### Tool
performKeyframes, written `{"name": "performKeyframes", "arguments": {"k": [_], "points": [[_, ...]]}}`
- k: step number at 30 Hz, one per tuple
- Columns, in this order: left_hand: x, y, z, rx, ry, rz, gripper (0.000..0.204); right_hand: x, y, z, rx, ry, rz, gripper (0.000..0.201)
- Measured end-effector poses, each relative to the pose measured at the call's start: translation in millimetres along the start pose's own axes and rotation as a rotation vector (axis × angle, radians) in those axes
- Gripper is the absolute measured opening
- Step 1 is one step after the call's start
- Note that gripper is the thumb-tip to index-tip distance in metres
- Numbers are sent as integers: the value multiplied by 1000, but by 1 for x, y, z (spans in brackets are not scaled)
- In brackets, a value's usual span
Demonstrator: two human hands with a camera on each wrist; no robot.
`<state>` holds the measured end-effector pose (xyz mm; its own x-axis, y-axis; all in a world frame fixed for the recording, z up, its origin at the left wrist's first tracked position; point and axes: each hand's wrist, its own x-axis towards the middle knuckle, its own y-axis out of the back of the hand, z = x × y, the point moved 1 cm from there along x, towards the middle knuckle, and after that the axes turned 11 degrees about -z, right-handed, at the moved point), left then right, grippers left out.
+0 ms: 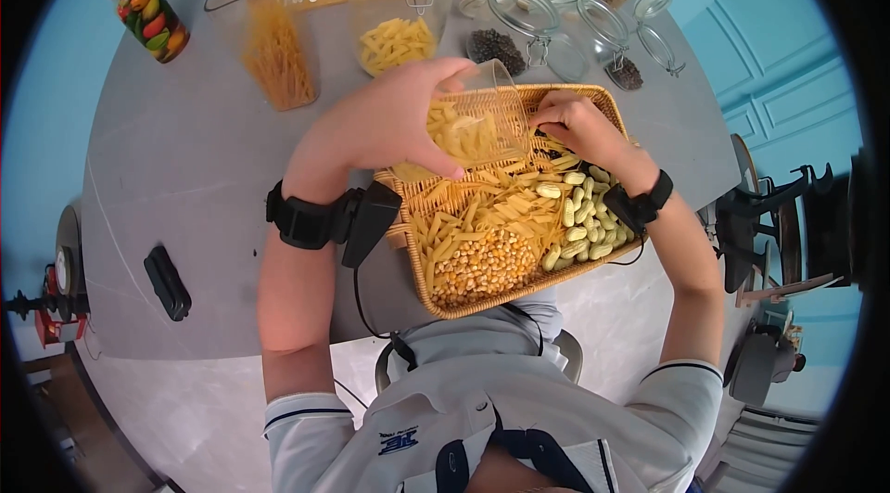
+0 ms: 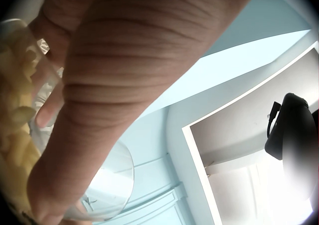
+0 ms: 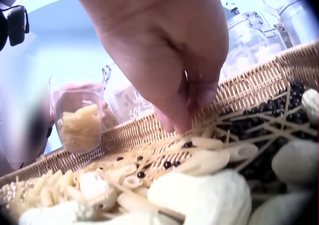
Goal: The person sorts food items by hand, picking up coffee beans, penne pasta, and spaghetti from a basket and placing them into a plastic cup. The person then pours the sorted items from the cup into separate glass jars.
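My left hand (image 1: 399, 117) grips a clear container (image 1: 505, 89) of penne (image 1: 464, 136), tilted over the left back part of a wicker basket (image 1: 607, 103). The left wrist view has the thumb and fingers wrapped round its wall. Inside the basket my right hand (image 1: 579, 127) reaches down near the back wall. Its fingertips (image 3: 174, 123) are drawn together just above loose penne (image 3: 207, 160) and a few black beans (image 3: 167, 164); I cannot tell whether they pinch anything. Corn kernels (image 1: 487, 266), more penne and peanuts (image 1: 589, 224) fill the front of the basket.
Behind the basket stand a large glass jar of penne (image 1: 399, 43), a container of spaghetti (image 1: 278, 62) and open jars of dark beans (image 1: 496, 48). A jar of colourful peppers (image 1: 153, 25) is at the far left. A black case (image 1: 167, 281) lies on the grey table (image 1: 204, 187).
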<state>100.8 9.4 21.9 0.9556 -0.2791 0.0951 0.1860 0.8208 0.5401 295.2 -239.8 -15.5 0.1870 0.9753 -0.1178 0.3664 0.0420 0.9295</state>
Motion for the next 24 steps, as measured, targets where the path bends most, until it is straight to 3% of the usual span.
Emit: {"name": "performKeyframes", "arguments": {"k": [7, 10, 12, 15, 18, 22, 24], "points": [[1, 0, -2, 29, -3, -3, 101, -3, -2, 4, 39, -75, -27, 16], [0, 4, 8, 21, 96, -84, 112, -2, -2, 1, 77, -105, -35, 15], [-1, 4, 9, 17, 107, -79, 113, 0, -3, 2, 73, -54, 0, 15], [0, 4, 10, 14, 120, -84, 113, 0, -2, 0, 134, -124, -59, 16], [-1, 5, 11, 23, 122, -84, 113, -2, 4, -4, 205, -106, 96, 20], [-1, 6, 11, 45, 132, -78, 112, -7, 14, 0, 220, -270, 261, 23], [-1, 5, 10, 41, 123, -77, 112, -10, 11, -2, 174, -352, 192, 20]]}}
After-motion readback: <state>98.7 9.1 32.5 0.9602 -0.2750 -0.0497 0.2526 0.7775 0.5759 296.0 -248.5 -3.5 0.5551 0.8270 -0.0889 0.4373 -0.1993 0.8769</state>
